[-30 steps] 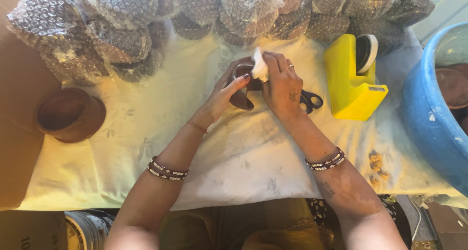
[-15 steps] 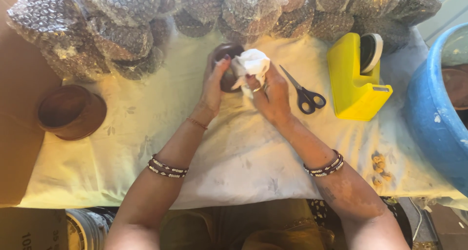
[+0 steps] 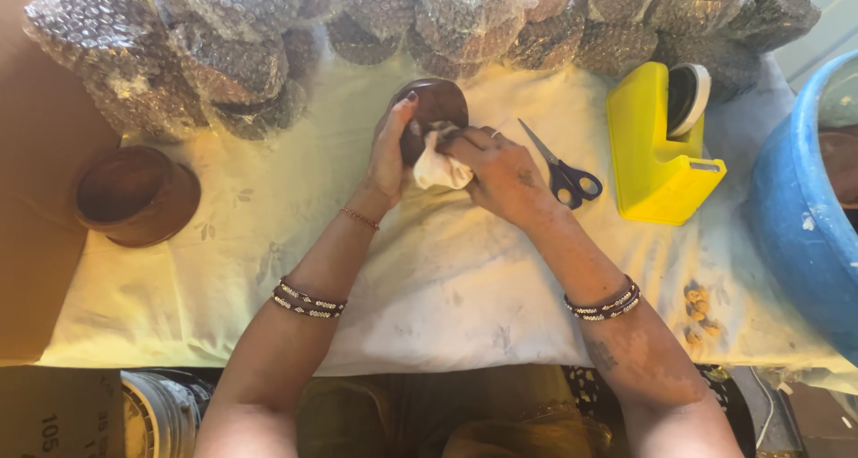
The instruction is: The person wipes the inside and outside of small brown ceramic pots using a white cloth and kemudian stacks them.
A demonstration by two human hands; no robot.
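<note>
brown clay bowl sits upper centre of the frame, tipped on edge; what's inside it can't be made out. left hand is wrapped around the bowl's left rim, fingers curled closed on it. right hand is bunched tight on a white cloth and presses it against the bowl's lower right side.

second brown bowl at mid left, upright, interior dark, looks hollow. blue tub at right edge, only part in frame, a brown rounded item just visible inside at its top. row of bubble-wrapped bundles runs along the top edge, dark shapes showing through the wrap.

scissors with blue handles lie just right of the right hand, closed. yellow tape dispenser stands right of the scissors, roll mounted at its top.

pale yellow-white sheet covers the work surface, smudged grey in the lower centre. cardboard at left edge. beaded bracelets on both wrists. a few small tan bits lie on the sheet at lower right.
</note>
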